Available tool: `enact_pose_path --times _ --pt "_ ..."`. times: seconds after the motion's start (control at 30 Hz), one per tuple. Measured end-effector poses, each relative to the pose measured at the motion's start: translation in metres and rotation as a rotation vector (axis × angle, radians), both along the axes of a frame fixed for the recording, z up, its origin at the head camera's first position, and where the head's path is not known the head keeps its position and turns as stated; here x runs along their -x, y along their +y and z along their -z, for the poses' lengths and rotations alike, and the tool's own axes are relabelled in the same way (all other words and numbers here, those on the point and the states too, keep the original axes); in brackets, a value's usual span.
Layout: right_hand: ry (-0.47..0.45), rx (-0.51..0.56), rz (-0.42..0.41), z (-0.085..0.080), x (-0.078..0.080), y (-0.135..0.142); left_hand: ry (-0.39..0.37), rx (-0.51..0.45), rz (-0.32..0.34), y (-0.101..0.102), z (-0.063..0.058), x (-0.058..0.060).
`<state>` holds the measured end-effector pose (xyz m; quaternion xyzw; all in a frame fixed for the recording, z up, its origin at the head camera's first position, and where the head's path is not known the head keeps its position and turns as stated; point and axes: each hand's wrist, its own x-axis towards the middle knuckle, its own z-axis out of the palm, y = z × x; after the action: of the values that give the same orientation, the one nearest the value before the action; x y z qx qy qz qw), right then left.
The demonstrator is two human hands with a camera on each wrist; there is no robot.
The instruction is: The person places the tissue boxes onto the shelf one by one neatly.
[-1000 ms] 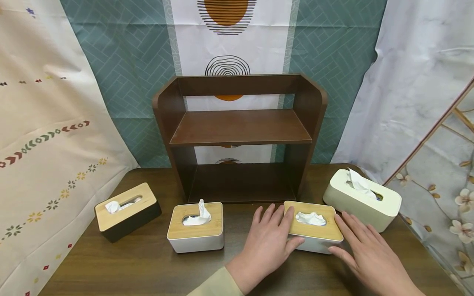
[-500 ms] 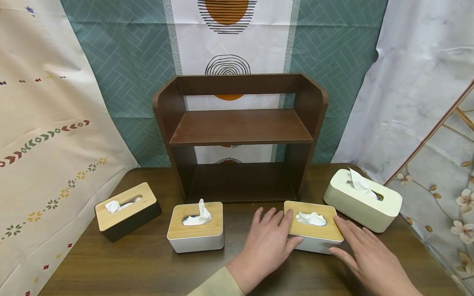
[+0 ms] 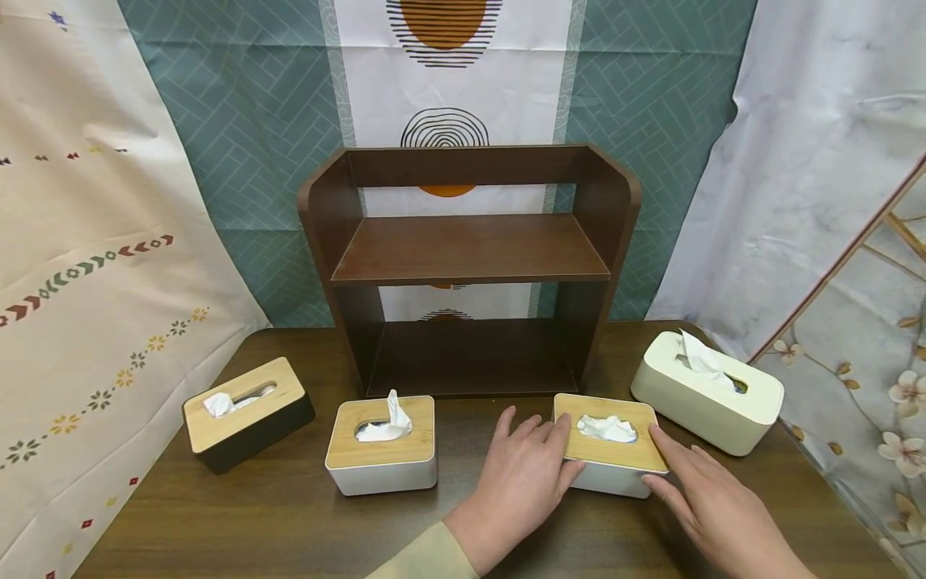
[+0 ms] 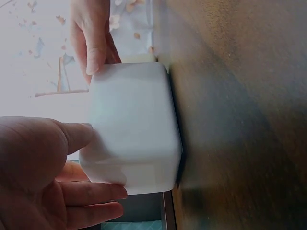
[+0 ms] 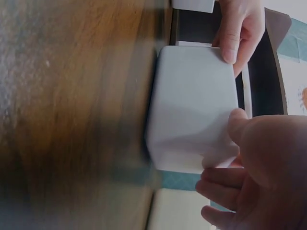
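A white tissue box (image 3: pixel 615 450) with a bamboo lid and a crumpled tissue in its slot stands on the table in front of the shelf. My left hand (image 3: pixel 512 474) holds its left end, thumb at the front corner and fingers along the side. Opposite, my right hand (image 3: pixel 712 507) grips the right end, thumb on the front face near the top edge. Both wrist views show the plain white front of the box, thumbs pressed to it and fingers reaching round its ends. Part of the lid's left edge is hidden by the left fingers.
A brown two-tier shelf (image 3: pixel 470 249) stands behind. Left of the hands sit another white bamboo-lidded tissue box (image 3: pixel 387 476) and a black one (image 3: pixel 256 438). A cream tissue box (image 3: pixel 702 410) is close behind the right hand. Patterned cloths (image 3: pixel 108 241) hang around the table.
My right hand has shifted slightly left, its fingers drawing closer against the box's end. The left thumb has drawn in a little. The tissue boxes and shelf stay put.
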<state>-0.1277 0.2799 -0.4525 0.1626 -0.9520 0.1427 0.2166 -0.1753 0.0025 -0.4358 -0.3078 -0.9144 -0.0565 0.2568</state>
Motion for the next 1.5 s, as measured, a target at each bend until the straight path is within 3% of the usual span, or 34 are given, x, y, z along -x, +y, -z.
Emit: enact_pose_path --times 0.23,0.57,1.0,1.3,1.5 --pt "0.055 -0.025 0.006 -0.002 0.003 -0.007 -0.001 0.003 0.011 0.000 0.001 0.000" --pt "0.068 0.004 0.004 -0.005 0.004 -0.018 0.027 -0.046 0.008 -0.004 -0.002 0.001" --pt "0.179 0.035 -0.051 -0.014 0.021 -0.037 0.021 -0.090 -0.033 -0.019 -0.007 0.005" --pt "0.203 0.071 -0.099 -0.022 0.038 -0.052 -0.040 -0.137 -0.079 -0.030 -0.013 0.010" --pt "0.165 0.091 -0.108 -0.026 0.051 -0.062 -0.100 -0.178 -0.113 -0.037 -0.018 0.016"
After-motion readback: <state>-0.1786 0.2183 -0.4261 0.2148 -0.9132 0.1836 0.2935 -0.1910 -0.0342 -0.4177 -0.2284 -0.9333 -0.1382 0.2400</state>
